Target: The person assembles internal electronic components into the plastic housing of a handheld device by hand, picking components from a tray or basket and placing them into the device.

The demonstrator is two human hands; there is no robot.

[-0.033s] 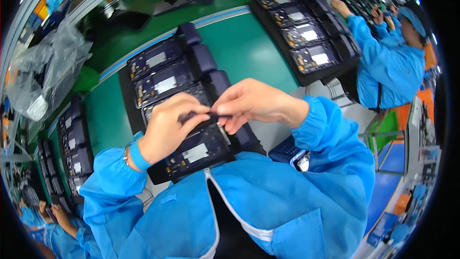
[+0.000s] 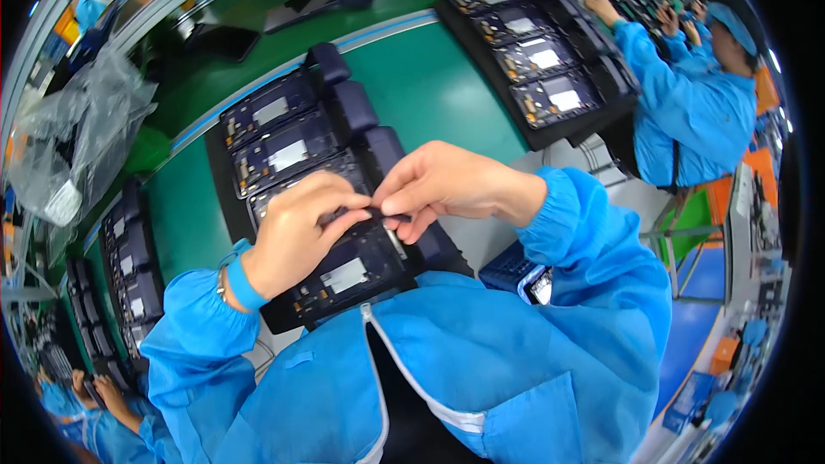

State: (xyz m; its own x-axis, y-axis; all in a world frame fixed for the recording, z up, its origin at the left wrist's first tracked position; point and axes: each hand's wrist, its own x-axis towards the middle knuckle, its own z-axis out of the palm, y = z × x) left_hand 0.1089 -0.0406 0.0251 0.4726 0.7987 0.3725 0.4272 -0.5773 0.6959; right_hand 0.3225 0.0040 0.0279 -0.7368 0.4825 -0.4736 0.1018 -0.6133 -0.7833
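Observation:
My left hand, with a blue band at its wrist, is closed in a pinch on a small dark part. Fingertips of my right hand pinch the right end of the same part and nearly meet the left ones. What kind of part it is cannot be made out, as the fingers cover most of it. Both hands are above a black tray of opened dark device housings. The nearest housing has a silvery rectangle inside; the one beyond it is partly hidden by my left hand. Dark padded covers line the tray's right side.
A second tray of similar housings stands at the far right, near a co-worker in blue. More housings are on the left of the green bench. Clear plastic bags hang at left; a blue crate sits at right.
The whole view has shifted slightly, so the bench and trays appear a little farther up and left. Both hands keep their pinch on the small dark part.

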